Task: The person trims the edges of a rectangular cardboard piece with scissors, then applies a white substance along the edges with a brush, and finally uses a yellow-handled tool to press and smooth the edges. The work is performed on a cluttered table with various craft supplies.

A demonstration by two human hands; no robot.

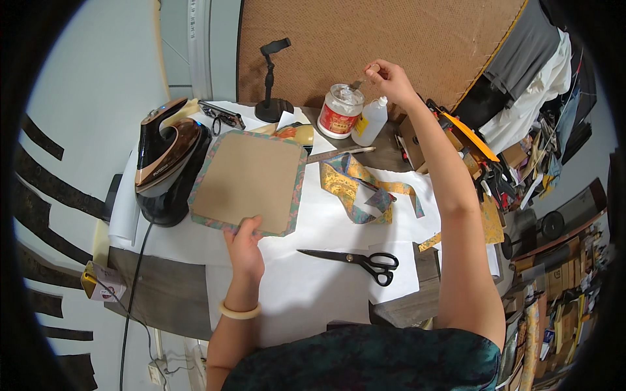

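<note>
left hand on board, right hand high, perhaps with brush

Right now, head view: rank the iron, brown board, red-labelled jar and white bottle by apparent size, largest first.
1. Brown board
2. Iron
3. Red-labelled jar
4. White bottle, a bit smaller than the jar

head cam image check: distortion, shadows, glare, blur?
Head view: black vignette around the frame, edges bowing toward the rim; head view: soft shadow on the white paper below the scissors; head view: highlights on the glossy iron; head view: board looks crisp, tool in right hand too small to judge.
</note>
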